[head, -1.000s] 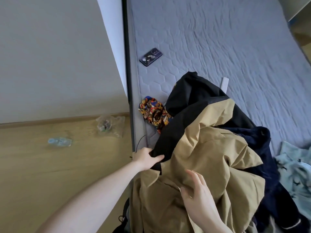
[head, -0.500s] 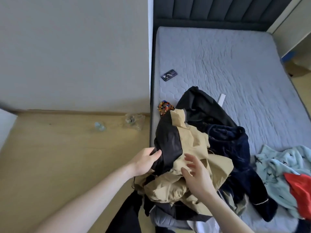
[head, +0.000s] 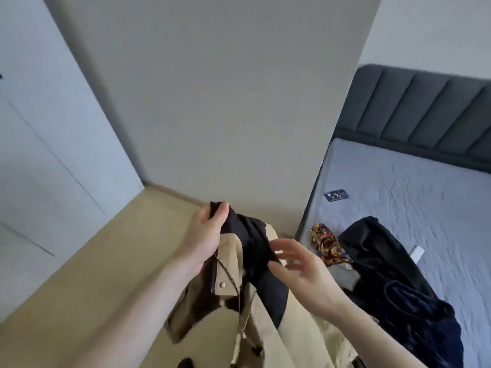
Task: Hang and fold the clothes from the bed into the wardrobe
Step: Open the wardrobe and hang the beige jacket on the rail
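A tan and black jacket [head: 265,325] with a zip and a snap button hangs in front of me, lifted off the bed. My left hand [head: 204,235] grips its black upper edge, thumb over the fabric. My right hand [head: 297,266] is beside the black panel with fingers spread and slightly blurred, holding nothing. A black garment [head: 372,248] and a dark navy garment [head: 425,314] lie piled on the grey mattress [head: 411,187] at the right, with a colourful patterned cloth [head: 328,243] next to them.
A phone [head: 336,195] and a small white strip [head: 417,252] lie on the mattress. A dark padded headboard [head: 425,107] stands behind. A beige panel [head: 225,102] rises ahead, pale doors [head: 39,142] at the left, wooden floor [head: 93,274] below.
The jacket has come up off the pile, held by my left hand. My view swung left and up, away from the bed. My right hand let go of the tan fabric.
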